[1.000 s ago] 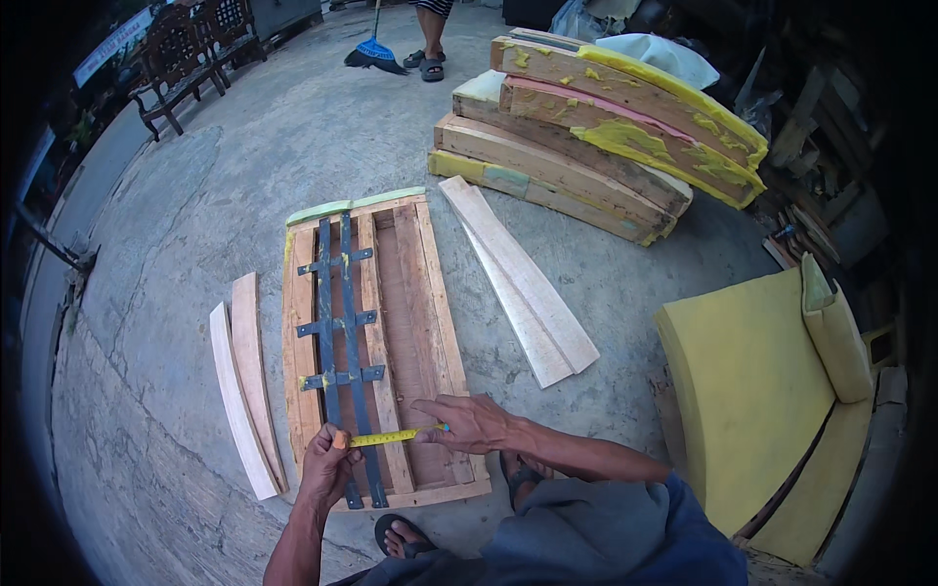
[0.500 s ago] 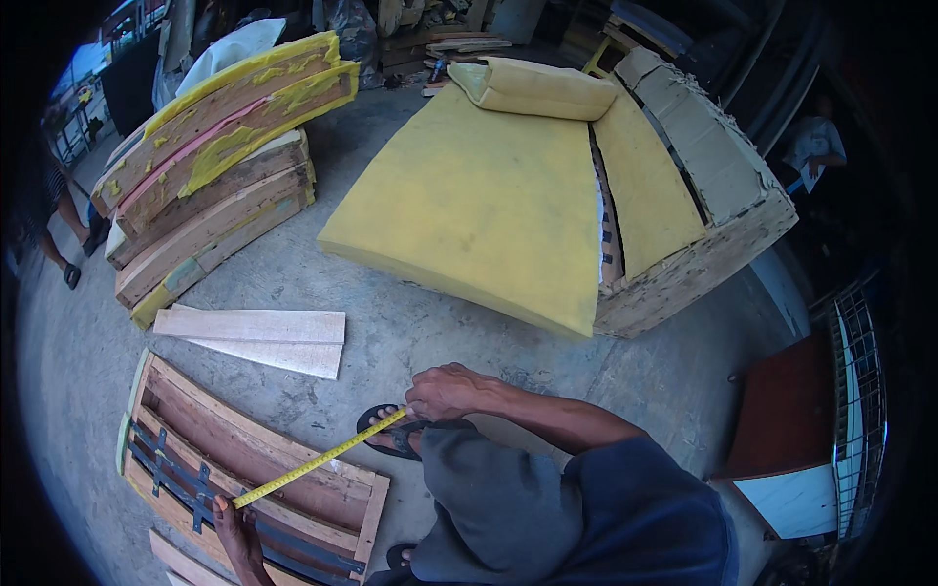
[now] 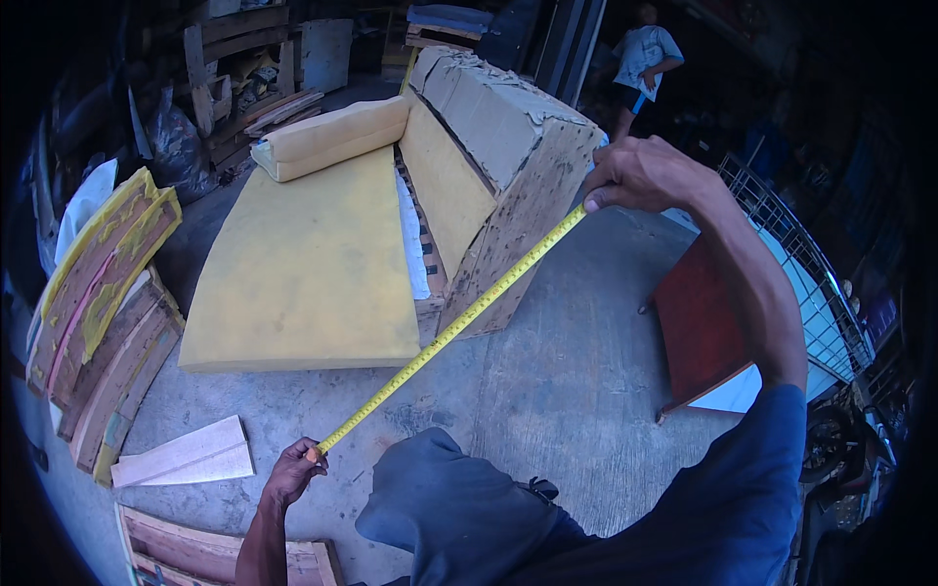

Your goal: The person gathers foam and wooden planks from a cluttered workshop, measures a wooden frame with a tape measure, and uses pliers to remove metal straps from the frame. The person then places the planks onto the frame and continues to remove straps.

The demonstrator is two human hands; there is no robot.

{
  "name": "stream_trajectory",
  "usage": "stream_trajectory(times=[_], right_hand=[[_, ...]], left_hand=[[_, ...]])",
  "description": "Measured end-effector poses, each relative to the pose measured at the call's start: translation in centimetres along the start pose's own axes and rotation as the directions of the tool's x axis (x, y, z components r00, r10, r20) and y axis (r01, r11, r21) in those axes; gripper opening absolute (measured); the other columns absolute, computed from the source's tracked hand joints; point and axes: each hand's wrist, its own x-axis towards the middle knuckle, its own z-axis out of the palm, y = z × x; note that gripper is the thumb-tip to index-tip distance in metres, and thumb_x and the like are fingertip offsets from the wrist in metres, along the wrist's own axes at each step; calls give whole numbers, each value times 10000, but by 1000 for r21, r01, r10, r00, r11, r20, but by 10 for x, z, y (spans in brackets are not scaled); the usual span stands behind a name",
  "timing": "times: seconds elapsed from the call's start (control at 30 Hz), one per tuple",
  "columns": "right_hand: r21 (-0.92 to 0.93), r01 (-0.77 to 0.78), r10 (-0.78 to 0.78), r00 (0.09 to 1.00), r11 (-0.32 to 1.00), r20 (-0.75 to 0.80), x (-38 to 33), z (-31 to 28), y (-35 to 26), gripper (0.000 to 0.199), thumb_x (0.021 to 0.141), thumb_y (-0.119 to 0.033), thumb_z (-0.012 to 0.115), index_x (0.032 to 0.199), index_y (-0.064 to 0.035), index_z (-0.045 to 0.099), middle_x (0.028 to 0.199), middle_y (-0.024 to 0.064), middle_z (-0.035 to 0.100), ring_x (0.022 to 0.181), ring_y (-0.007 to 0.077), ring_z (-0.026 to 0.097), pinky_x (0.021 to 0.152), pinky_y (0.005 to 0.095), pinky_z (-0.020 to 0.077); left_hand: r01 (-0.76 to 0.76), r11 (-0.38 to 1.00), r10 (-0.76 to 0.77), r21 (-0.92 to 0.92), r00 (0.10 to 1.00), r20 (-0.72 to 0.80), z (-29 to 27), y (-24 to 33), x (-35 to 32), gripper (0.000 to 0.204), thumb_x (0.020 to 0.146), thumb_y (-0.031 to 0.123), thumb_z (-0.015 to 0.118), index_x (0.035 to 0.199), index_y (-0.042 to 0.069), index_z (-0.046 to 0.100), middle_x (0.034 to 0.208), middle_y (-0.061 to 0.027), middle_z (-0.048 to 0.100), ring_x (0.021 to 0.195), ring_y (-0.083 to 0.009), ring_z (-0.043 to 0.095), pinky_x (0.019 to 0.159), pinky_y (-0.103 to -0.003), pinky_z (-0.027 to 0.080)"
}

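Observation:
A yellow tape measure (image 3: 454, 326) is stretched in a slant between my two hands, in front of the sofa. My left hand (image 3: 293, 471) pinches its lower end, above the floor near the wooden frame (image 3: 195, 537). Raised at the upper right, my right hand (image 3: 650, 178) is closed around the other end; the fingers hide whatever case is there. Behind the tape stands a partly built sofa with a yellow foam seat (image 3: 303, 273), a foam roll (image 3: 337, 139) on top and a bare wooden side panel (image 3: 532, 210).
Curved wooden pieces with yellow foam scraps (image 3: 112, 313) are stacked at left. Pale boards (image 3: 186, 454) lie on the concrete floor (image 3: 557, 391). A reddish-brown panel (image 3: 699, 322) and a wire rack (image 3: 801, 264) stand at right. Another person (image 3: 645, 59) stands at the back.
My right hand has risen far up and to the right, drawing out a longer stretch of tape. My left hand has left the wooden frame, still pinching the tape. The view has swung right.

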Motion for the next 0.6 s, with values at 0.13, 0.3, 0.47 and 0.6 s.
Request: stream_trajectory(times=[0.13,0.3,0.47,0.6], right_hand=[[-80,-265,253,958,961,-135,-18,-56,97,391,937,-431,679,1061,-85,812,902,70,779,832,202,734,781,386,587],[-227,-111,31,945,968,-326,-4,-67,119,268,934,-279,754,937,-16,806,891,108,732,765,232,694,665,362,566],[-429,-158,167,986,889,-16,20,-114,32,311,943,-424,701,1044,-144,791,953,129,765,908,301,729,769,436,551],[-515,-161,154,986,842,-57,32,-114,23,290,931,-407,695,983,-139,792,919,105,762,891,310,729,750,446,559]], left_hand=[[138,985,-136,98,990,-33,8,-19,73,249,970,321,747,1068,125,629,1074,-9,643,909,-158,663,782,-367,557],[275,855,-267,440,960,-80,65,-17,109,522,937,404,779,1316,93,598,1203,-36,629,947,-181,666,831,-372,559],[258,425,-416,867,907,-66,31,-4,125,733,872,580,785,1384,81,622,1178,-155,726,1096,-267,684,966,-387,545],[278,182,-216,943,947,-237,-11,15,109,656,927,552,718,1352,59,638,1174,-192,748,1163,-341,689,1021,-410,530]])
